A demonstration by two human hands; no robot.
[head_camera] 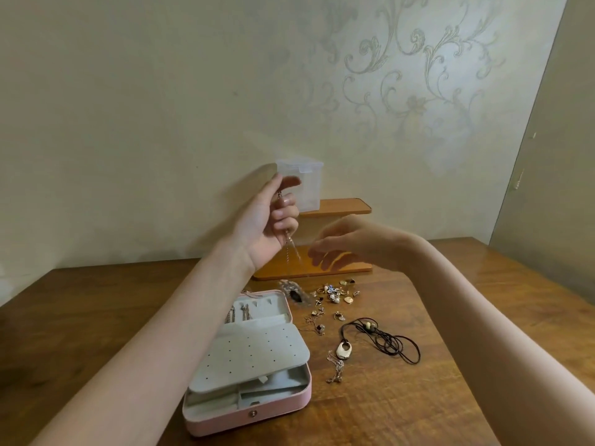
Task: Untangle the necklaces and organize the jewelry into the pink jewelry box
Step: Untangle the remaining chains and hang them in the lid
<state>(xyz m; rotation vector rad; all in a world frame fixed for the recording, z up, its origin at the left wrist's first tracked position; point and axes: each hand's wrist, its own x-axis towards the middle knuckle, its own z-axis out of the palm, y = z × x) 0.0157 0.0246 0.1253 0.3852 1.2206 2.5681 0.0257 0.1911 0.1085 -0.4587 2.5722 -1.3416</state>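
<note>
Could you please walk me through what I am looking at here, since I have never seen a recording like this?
There is no machine: a person wears a camera on the head, looking forward and down at their own bare hands. The left hand is raised and pinches a thin chain that hangs from its fingers. The right hand reaches toward the chain, fingers loosely curled, apparently holding nothing. On the wooden table lie an open pink jewelry box with grey trays, a scatter of small jewelry, a black cord necklace with a white pendant, and another thin chain. A clear plastic container stands on a small wooden shelf behind.
</note>
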